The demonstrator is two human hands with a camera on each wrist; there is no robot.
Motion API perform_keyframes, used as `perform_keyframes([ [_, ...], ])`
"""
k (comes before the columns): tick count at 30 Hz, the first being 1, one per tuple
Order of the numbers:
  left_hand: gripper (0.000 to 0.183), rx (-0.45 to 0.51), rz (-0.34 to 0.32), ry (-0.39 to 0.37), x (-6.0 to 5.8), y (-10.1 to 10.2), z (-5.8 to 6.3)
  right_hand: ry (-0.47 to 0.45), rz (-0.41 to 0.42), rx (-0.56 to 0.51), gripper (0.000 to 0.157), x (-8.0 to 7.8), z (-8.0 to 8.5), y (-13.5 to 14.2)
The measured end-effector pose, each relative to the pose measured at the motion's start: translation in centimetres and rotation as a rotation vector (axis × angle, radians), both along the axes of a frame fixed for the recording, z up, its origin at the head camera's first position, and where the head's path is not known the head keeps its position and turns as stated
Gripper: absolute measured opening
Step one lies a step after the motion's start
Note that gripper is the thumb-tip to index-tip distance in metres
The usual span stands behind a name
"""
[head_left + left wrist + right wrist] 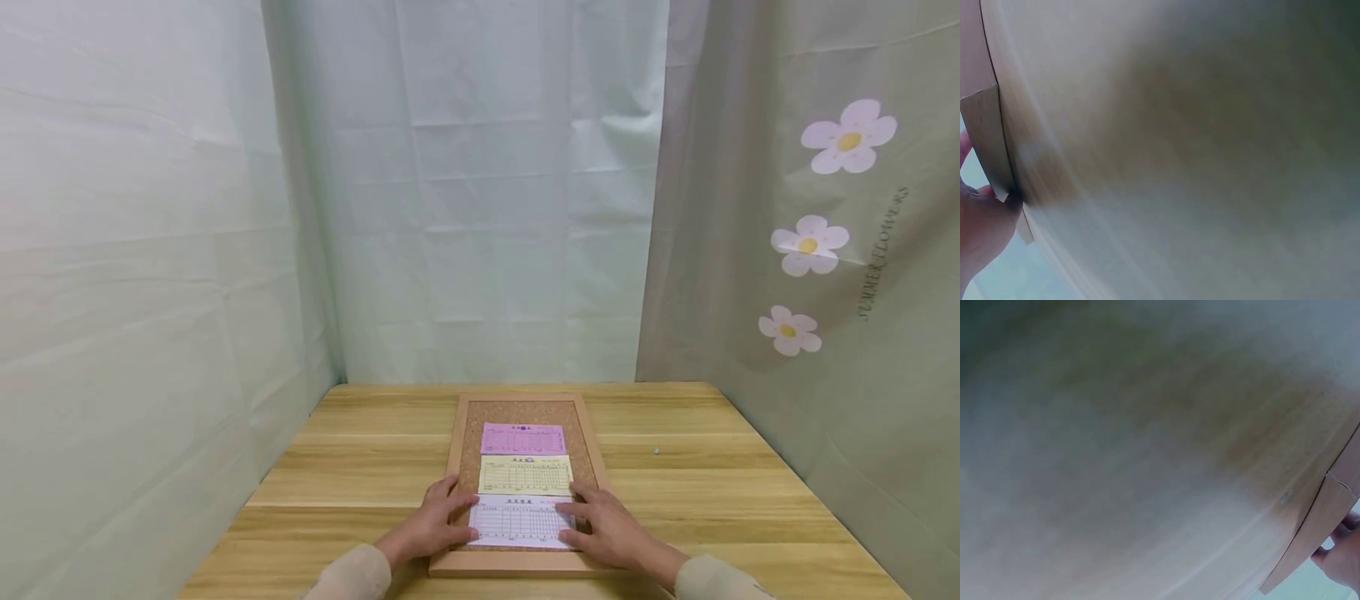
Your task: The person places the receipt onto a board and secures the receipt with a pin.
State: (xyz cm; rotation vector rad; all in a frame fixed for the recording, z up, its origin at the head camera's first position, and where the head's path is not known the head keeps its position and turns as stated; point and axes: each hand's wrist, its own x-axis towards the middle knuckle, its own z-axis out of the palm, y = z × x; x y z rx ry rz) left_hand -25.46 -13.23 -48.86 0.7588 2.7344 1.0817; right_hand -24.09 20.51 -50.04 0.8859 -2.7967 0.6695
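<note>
A wood-framed corkboard lies on the table in the head view. Three printed paper slips are laid on it one above another: a pink slip farthest, a yellow slip in the middle, a white slip nearest. My left hand touches the white slip's left edge with thumb and fingertips. At its right edge rest the thumb and fingers of my right hand. Each wrist view catches only part of a hand, the left hand and right hand, beside the board's wooden frame.
The wood-grain table extends on both sides of the board. A tiny pale bit lies right of it. Pale curtains surround the table; the right-hand curtain carries printed flowers.
</note>
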Motion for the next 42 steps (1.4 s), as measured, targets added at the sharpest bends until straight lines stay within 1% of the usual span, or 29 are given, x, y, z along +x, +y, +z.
perform_keyframes([
  [8, 0.053, -0.009, -0.014, 0.023, 0.31, 0.07, 0.34, -0.012, 0.000, -0.006, 0.052, -0.10, 0.03, 0.18],
  [15, 0.053, -0.010, -0.026, 0.050, 0.41, 0.06, 0.33, -0.008, 0.007, -0.013, 0.051, -0.15, 0.22, 0.32],
  [21, 0.053, -0.008, -0.025, 0.040, 0.34, 0.08, 0.25, -0.025, -0.004, -0.025, 0.053, -0.38, 0.26, 0.58],
  [29, 0.053, -0.013, -0.023, 0.036, 0.27, -0.08, 0.02, 0.012, 0.006, 0.000, 0.052, -0.57, 0.46, 0.69],
  [35, 0.053, -0.017, -0.025, 0.033, 0.27, -0.12, -0.07, -0.004, -0.021, 0.016, 0.051, -0.44, 0.79, 0.66],
  [42, 0.053, -0.013, -0.016, 0.019, 0.24, 0.01, 0.08, 0.025, -0.055, 0.034, 0.046, -0.61, 0.94, 0.95],
])
